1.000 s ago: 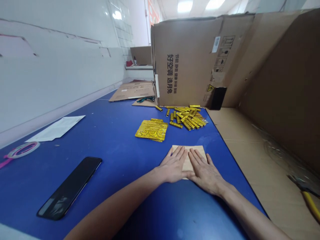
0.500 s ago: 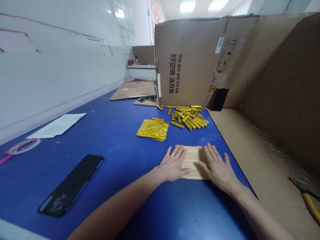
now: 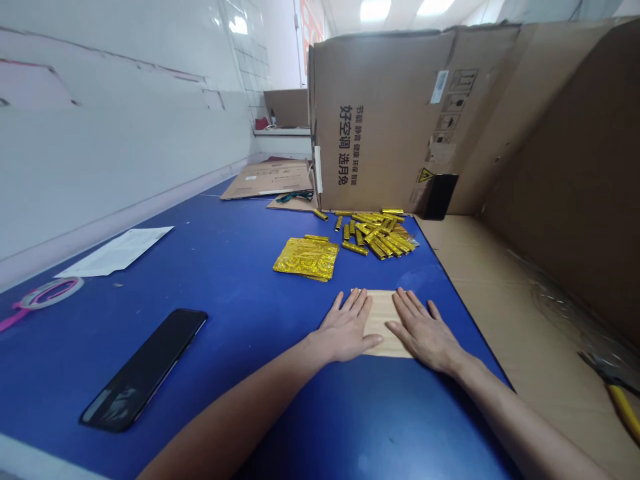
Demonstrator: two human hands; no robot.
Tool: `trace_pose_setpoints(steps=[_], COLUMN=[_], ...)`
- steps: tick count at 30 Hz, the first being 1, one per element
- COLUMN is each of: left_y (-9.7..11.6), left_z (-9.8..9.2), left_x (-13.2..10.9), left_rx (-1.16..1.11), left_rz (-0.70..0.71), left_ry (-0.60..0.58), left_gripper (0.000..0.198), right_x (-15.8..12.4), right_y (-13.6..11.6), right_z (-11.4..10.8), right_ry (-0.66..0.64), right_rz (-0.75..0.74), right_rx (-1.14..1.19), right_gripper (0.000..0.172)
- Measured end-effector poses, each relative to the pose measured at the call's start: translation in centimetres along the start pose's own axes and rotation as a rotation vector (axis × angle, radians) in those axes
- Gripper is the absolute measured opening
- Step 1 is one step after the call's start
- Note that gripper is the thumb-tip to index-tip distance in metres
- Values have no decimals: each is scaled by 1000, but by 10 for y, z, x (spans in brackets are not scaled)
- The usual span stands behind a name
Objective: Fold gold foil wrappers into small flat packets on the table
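Note:
A pale yellow, creased sheet (image 3: pixel 384 320), paper-like, lies flat on the blue table (image 3: pixel 240 287). My left hand (image 3: pixel 347 328) rests palm down on its left side, fingers stretched out and thumb apart. Over the sheet's right side lies my right hand (image 3: pixel 424 331), also flat, with its fingers pointing away from me. Both hands cover the side edges of the sheet. Beyond them is a flat stack of shiny gold foil sheets (image 3: pixel 307 258). To the right of that stack, several rolled gold tubes (image 3: pixel 385 237) are heaped together.
A black phone (image 3: pixel 145 370) lies at the left, near a tape roll (image 3: pixel 53 293) and white paper (image 3: pixel 117 252). A large cardboard box (image 3: pixel 385 127) stands behind the gold tubes. At the right, yellow-handled pliers (image 3: pixel 623 403) lie on cardboard (image 3: pixel 480 287).
My right hand has slid left and now lies flat on the sheet, closer to my left hand. The left hand stays in place.

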State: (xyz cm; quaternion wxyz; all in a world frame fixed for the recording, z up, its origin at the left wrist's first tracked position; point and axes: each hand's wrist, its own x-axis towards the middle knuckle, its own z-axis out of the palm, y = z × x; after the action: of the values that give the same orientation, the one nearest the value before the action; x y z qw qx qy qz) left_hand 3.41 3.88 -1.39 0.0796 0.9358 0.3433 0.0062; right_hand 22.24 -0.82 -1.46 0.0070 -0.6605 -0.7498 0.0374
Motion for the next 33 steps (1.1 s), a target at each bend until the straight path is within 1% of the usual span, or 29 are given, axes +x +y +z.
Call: trace_pose_setpoints(steps=[2, 5, 7, 9, 11, 13, 15, 16, 18, 23, 25, 29, 33], left_y=[-1, 0, 8, 22, 40, 55, 63, 63, 54, 17, 8, 3, 4], left_z=[-1, -7, -13, -19, -24, -24, -20, -17, -13, -9, -8, -6, -5], left_x=[0, -1, 0, 3, 10, 19, 27, 30, 33, 23, 18, 14, 14], left_rx=[-6, -11, -29, -70, -117, -153, -169, -167, -150, -100, -74, -42, -45], left_rz=[-5, -20, -41, -38, 64, 159, 180, 175, 163, 86, 66, 49, 53], left_ry=[-20, -56, -89, -99, -23, 39, 34, 20, -1, -53, -56, -34, -28], left_gripper=[77, 79, 85, 93, 94, 93, 89, 89, 89, 86, 84, 82, 82], right_x=[-1, -1, -1, 0, 1, 1, 1, 1, 1, 1, 0, -2, -6], right_y=[4, 3, 2, 3, 5, 7, 9, 10, 10, 5, 3, 10, 28], right_z=[0, 0, 0, 1, 3, 5, 7, 7, 7, 4, 3, 0, -2], right_ry=[8, 13, 12, 6, -7, -22, -30, -29, -18, 9, 9, 9, 53], right_rz=[21, 29, 28, 23, 11, 1, -10, -14, -17, 14, 21, 77, 237], right_rx=[-9, -22, -29, -37, -46, -55, -60, -59, -52, -28, -21, -18, -31], right_gripper=[68, 68, 67, 65, 61, 60, 60, 60, 59, 64, 66, 66, 62])
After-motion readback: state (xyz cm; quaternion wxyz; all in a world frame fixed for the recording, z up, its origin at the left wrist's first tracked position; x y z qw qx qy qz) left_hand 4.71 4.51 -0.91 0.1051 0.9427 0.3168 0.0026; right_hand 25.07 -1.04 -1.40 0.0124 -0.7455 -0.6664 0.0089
